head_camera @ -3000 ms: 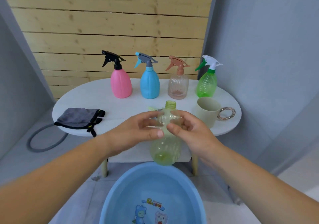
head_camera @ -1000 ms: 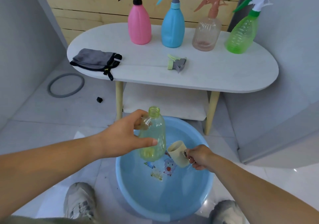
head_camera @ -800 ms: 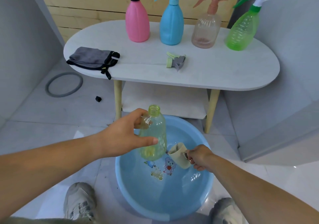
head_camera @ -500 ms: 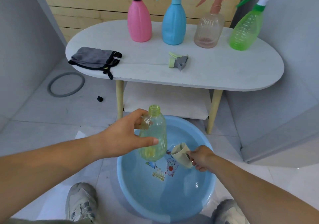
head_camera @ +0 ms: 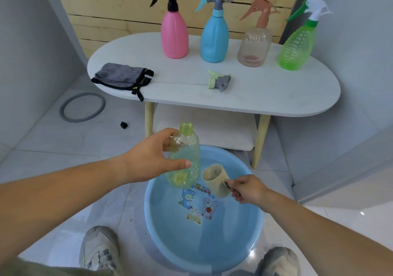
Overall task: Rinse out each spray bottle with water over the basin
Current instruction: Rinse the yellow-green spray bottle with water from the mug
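Note:
My left hand [head_camera: 148,158] grips a yellow-green clear bottle [head_camera: 185,160] with no spray head, upright above the left side of the blue basin [head_camera: 253,239]. My right hand [head_camera: 246,188] pinches the metal ring handle of a beige cup [head_camera: 214,179], tilted with its mouth up and toward the bottle, over the basin. The basin holds water with cartoon pictures on its bottom. The bottle's green and grey spray head [head_camera: 219,81] lies on the white table [head_camera: 276,97].
Pink [head_camera: 174,35], blue [head_camera: 213,37], clear brownish [head_camera: 254,46] and green [head_camera: 296,46] spray bottles stand along the table's back. A grey cloth [head_camera: 121,76] lies at its left end. A grey ring [head_camera: 81,106] lies on the floor; my shoes [head_camera: 98,250] flank the basin.
The cup has come up out of the water and now sits a little higher, close to the bottle's right side. The bottle and my left hand have stayed in place.

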The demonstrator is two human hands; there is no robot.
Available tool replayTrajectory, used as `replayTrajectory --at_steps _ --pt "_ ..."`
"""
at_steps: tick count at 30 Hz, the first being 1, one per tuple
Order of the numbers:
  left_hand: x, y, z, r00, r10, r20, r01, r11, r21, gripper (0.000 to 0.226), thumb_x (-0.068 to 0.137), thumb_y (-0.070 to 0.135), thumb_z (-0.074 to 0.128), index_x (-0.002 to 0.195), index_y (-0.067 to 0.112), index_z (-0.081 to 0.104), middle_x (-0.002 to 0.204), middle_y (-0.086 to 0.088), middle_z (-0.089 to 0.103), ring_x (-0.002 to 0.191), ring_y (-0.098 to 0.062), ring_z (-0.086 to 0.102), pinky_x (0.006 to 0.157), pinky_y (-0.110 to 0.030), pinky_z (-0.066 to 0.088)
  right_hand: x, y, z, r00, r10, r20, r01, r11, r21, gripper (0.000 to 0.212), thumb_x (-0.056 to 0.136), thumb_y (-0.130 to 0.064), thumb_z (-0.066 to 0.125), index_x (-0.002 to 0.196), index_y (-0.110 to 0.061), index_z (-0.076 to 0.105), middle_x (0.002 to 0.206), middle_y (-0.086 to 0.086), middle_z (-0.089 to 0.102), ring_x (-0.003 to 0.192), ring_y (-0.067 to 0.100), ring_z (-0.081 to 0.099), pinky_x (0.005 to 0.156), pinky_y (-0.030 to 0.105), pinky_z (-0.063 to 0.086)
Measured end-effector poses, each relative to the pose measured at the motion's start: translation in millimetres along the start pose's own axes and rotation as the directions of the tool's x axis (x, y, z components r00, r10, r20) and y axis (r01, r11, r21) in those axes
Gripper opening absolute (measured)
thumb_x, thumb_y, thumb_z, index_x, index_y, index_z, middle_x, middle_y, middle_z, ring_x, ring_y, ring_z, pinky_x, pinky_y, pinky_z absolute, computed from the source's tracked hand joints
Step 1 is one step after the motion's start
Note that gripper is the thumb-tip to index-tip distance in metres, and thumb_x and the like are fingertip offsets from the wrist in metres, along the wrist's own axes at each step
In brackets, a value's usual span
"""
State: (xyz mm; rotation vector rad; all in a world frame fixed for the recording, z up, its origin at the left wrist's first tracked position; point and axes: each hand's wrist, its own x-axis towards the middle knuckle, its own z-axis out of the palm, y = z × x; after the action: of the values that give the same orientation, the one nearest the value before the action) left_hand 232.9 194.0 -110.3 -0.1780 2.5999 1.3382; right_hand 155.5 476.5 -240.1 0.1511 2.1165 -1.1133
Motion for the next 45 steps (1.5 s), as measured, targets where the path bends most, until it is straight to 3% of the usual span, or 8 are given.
replayTrajectory --at_steps 3,7,11,14,26,35,39,45 --pt "1 2 -6 1.000 0.003 -0.022 -0.002 0.998 0.057 0.073 0.075 0.041 0.089 0.138 0.027 0.055 0.119 0.015 0.068 0.112 0.001 0.064 0.094 -0.013 0.047 -24 -19 -8 0.995 -0.098 0.006 0.098 0.995 0.015 0.030 0.098 -0.029 0.058 0.075 -0.009 0.063 0.075 0.008 0.064 0.065 0.018 0.055 0.063 0.025 0.049" --pt "1 6 -14 0.998 -0.016 -0.058 0.021 0.996 0.083 0.073 0.075 0.039 0.091 0.138 0.027 0.055 0.119 0.010 0.065 0.111 -0.008 0.064 0.102 -0.033 0.053 -58 -49 -26 0.976 -0.218 -0.026 0.218 0.976 -0.025 0.030 0.099 -0.026 0.056 0.078 -0.006 0.067 0.077 0.007 0.068 0.068 0.016 0.060 0.070 0.028 0.053" --pt "-2 17 -18 0.994 -0.034 -0.102 0.036 0.999 0.024 0.066 0.078 0.033 0.089 0.131 0.033 0.051 0.118 0.007 0.063 0.095 -0.005 0.062 0.065 -0.014 0.047 -93 -78 -48 0.942 -0.329 -0.064 0.327 0.944 -0.039 0.033 0.100 -0.025 0.055 0.074 -0.010 0.069 0.073 0.001 0.072 0.070 0.016 0.065 0.083 0.038 0.058" --pt "-4 24 -21 0.992 -0.029 -0.126 0.029 1.000 -0.004 0.066 0.079 0.032 0.089 0.132 0.033 0.049 0.117 0.007 0.062 0.088 -0.002 0.060 0.054 -0.012 0.042 -117 -99 -61 0.907 -0.405 -0.117 0.404 0.914 -0.027 0.034 0.100 -0.024 0.055 0.074 -0.007 0.069 0.071 0.002 0.071 0.070 0.016 0.065 0.083 0.042 0.058" --pt "-11 31 -8 0.994 0.004 -0.114 -0.004 1.000 0.000 0.062 0.071 0.034 0.095 0.122 0.028 0.060 0.110 0.005 0.067 0.094 -0.006 0.067 0.074 -0.013 0.050 -166 -151 -80 0.726 -0.636 -0.261 0.637 0.765 -0.093 0.028 0.099 -0.019 0.056 0.076 -0.013 0.072 0.073 0.001 0.072 0.072 0.014 0.067 0.081 0.035 0.058" --pt "-7 30 -5 0.995 0.019 -0.099 -0.017 1.000 0.016 0.064 0.069 0.040 0.095 0.122 0.029 0.060 0.108 0.007 0.068 0.097 -0.010 0.068 0.083 -0.023 0.055 -173 -153 -80 0.631 -0.724 -0.279 0.658 0.690 -0.303 0.021 0.092 -0.035 0.057 0.078 -0.025 0.070 0.079 -0.004 0.073 0.084 0.027 0.068 0.087 0.053 0.054" --pt "-6 29 -4 0.995 0.023 -0.096 -0.021 0.999 0.024 0.067 0.067 0.042 0.095 0.124 0.029 0.060 0.108 0.007 0.068 0.099 -0.012 0.068 0.090 -0.031 0.057 -176 -153 -78 0.610 -0.744 -0.273 0.650 0.667 -0.365 0.025 0.091 -0.036 0.057 0.074 -0.023 0.069 0.078 0.002 0.071 0.081 0.029 0.064 0.081 0.040 0.051" --pt "-5 29 -6 0.996 0.022 -0.086 -0.020 1.000 0.020 0.068 0.068 0.041 0.095 0.125 0.029 0.060 0.111 0.006 0.068 0.102 -0.013 0.069 0.096 -0.038 0.059 -178 -156 -76 0.598 -0.751 -0.280 0.635 0.657 -0.406 0.025 0.091 -0.036 0.057 0.072 -0.026 0.068 0.075 0.000 0.070 0.059 0.007 0.048 0.055 0.017 0.036"
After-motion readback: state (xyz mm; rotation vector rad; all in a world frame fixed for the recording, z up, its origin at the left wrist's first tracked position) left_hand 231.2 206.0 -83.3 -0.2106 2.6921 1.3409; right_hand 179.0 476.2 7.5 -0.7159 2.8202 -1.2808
